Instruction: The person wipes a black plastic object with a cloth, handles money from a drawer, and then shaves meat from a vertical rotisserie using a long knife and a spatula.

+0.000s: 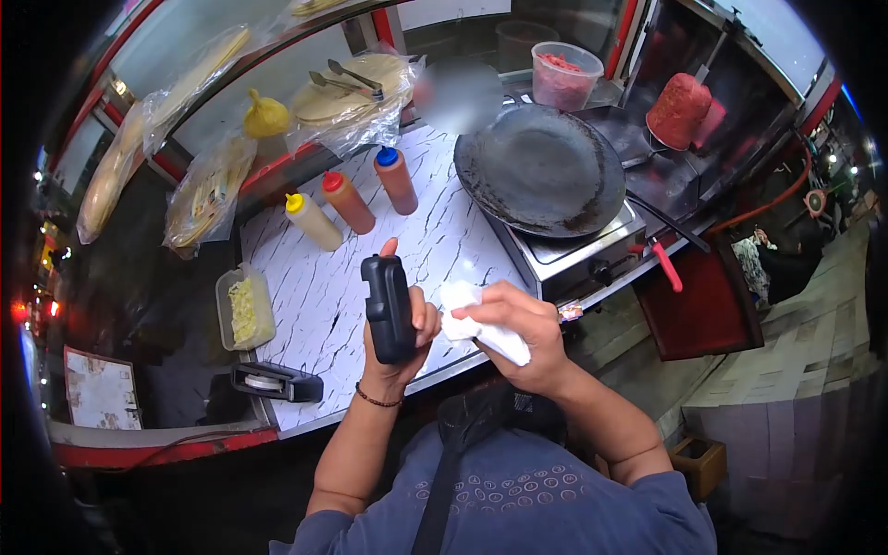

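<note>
In my left hand [422, 324] is a black oblong plastic device [389, 312] with a notch in its left edge, held upright above the front of the marble-patterned counter [305, 347]. My right hand [532, 333], just to the right, is closed around a crumpled white tissue [495, 335]. The tissue sits near the fingers of my left hand without clearly touching the device. Beyond my hands stand three squeeze bottles: one with a yellow cap [313, 222], one with a red cap [348, 203] and one with a blue cap [395, 181].
A dark round griddle [541, 171] rests on a stove, near a red-handled knife [666, 266]. Behind are flatbreads with tongs [348, 81], a tub of red food [564, 78] and a meat spit [680, 112]. Shredded cabbage [244, 313] and a tape dispenser [277, 382] are left.
</note>
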A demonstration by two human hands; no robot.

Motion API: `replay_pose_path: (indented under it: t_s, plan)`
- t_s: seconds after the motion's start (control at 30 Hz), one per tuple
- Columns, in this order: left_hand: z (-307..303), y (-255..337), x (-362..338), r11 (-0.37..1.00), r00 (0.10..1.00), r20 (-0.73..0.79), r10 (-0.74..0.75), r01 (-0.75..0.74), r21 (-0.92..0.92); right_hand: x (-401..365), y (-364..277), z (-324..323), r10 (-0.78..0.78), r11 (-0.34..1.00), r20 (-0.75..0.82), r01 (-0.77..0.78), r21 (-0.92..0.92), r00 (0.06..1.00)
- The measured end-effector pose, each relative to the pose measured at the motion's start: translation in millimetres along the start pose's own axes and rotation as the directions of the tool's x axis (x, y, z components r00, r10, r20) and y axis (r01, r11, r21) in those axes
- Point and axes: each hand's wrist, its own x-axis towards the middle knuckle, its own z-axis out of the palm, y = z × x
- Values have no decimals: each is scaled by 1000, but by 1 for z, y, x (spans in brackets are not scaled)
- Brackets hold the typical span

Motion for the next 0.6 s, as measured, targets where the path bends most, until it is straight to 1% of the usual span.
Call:
replay_pose_path:
  t_s: [0.07,0.13,0.17,0.2,0.23,0.27,0.3,0.33,0.37,0.4,0.47,0.5,0.53,0.57,0.6]
  plan:
    - [4,-6,0,999,999,37,15,-14,-43,15,-7,1,-138,985,-54,131,-108,989]
    - [21,-3,-2,989,996,-40,-86,80,-126,27,-1,6,-187,972,-64,175,-157,980]
    - [18,-8,-3,996,987,-142,-79,83,16,32,-2,9,-230,960,-47,218,-176,972]
    - [17,-10,-4,993,973,-217,-82,98,66,36,-4,11,-274,945,-28,264,-194,961]
    - [18,-12,-5,986,953,-292,-84,121,112,35,-3,13,-284,929,14,279,-244,959]
    - [18,-10,-7,988,943,-319,-94,129,88,33,0,14,-287,929,17,282,-241,958]
    - [17,-7,-9,989,932,-346,-105,136,65,31,3,15,-301,910,50,303,-282,952]
    - [5,-3,-14,990,962,-233,-140,135,-37,30,4,15,-314,890,85,324,-321,946]
    - [6,1,-15,979,980,-115,-163,147,-139,29,2,16,-311,890,90,323,-321,946]
    - [9,4,-18,980,979,-123,-162,144,-139,28,2,16,-309,893,93,322,-315,947]
    - [27,19,-23,955,922,-266,-281,240,-175,29,0,16,-360,857,150,390,-336,921]
    - [38,26,-24,969,921,-305,-242,214,-121,30,-3,17,-362,869,125,383,-315,924]
    - [29,29,-25,969,920,-307,-242,215,-120,32,-5,17,-361,870,123,381,-313,924]
    - [11,35,-28,961,956,-97,-277,276,-20,34,-7,16,-318,903,140,345,-258,938]
    - [2,42,-28,946,941,114,-319,310,92,36,-7,15,-278,930,159,307,-202,947]
